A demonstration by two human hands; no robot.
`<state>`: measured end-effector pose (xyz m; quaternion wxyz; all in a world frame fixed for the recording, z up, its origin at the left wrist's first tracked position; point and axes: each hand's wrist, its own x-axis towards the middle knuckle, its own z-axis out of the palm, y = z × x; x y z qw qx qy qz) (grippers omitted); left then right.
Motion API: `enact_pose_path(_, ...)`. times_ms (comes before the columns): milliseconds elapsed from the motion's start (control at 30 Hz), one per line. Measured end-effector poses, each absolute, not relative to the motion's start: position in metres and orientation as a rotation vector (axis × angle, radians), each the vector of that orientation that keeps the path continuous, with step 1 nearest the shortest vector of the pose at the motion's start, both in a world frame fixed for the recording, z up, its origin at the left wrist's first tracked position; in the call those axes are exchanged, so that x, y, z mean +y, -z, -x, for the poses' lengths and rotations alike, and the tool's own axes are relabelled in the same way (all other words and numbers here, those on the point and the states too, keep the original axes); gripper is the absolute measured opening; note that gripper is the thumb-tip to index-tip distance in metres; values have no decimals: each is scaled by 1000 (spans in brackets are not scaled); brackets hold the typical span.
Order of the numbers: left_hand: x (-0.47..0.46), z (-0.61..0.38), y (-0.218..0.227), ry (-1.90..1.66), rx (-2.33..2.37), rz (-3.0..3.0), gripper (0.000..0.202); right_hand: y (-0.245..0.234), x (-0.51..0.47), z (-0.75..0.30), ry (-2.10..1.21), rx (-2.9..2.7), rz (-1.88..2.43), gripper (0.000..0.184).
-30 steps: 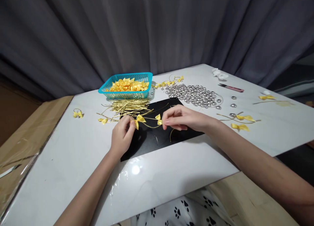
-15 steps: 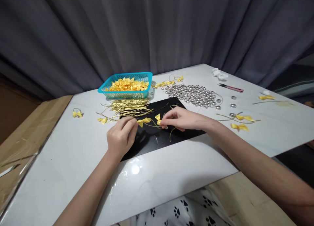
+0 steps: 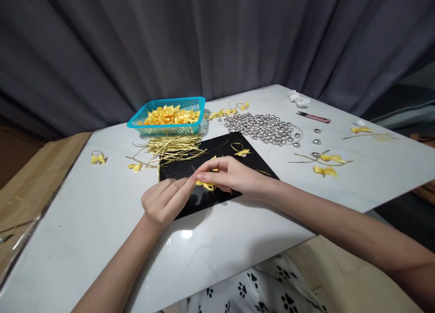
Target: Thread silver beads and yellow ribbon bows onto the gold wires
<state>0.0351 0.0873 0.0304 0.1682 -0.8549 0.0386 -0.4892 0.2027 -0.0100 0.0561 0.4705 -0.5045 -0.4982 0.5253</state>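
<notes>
Both hands meet over the near part of the black mat [image 3: 180, 170]. The left hand [image 3: 165, 202] and the right hand [image 3: 226, 175] each pinch a small yellow bow [image 3: 205, 185] between thumb and fingertips, holding it just above the mat's front edge. From where I stand, most of the bow is tucked under the fingers, so I cannot tell whether a wire runs through it.

Ahead of the mat the white table [image 3: 102, 222] is bare to its near edge and out to the left, giving the forearms plenty of room. Behind the mat it gets crowded. A heap of gold wire ties [image 3: 173, 147] spills onto the mat's far corner, with a blue basket [image 3: 163, 128] of bows just beyond. To the right lies a spread of silver beads [image 3: 261, 127]. One finished bow [image 3: 239, 151] sits on the mat, well apart from the hands.

Two more loose bows [image 3: 325, 170] lie near the right-hand table edge. The right forearm is cut off at the picture's corner, and the pink cutter [image 3: 314, 118] far back is too small to make out.
</notes>
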Motion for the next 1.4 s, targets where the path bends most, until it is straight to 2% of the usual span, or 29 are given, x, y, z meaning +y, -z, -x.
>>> enact_pose_path(267, 84, -36, -28, 1403, -3, 2499, 26, -58, -9, -203, -1095, -1124, 1135, 16)
enact_pose_path(400, 81, -38, -28, 1389, -77, 2579, 23, -59, -10, -204, -993, -1192, 1142, 16)
enact_pose_path(567, 79, -39, -26, 1356, -60, 2651, 28, -56, -11, -203, -956, -1283, 1108, 16)
enact_pose_path(767, 79, -39, -26, 1363, 10, 2609, 20, -52, -14, -200, -729, -1422, 1055, 17)
enact_pose_path(933, 77, -40, -28, 1372, 35, 2593, 22, -52, -16, -198, -599, -1497, 1064, 17)
enact_pose_path(1400, 76, -40, -27, 1303, 37, 2596, 20, -55, -18, -198, -754, -1391, 1020, 14)
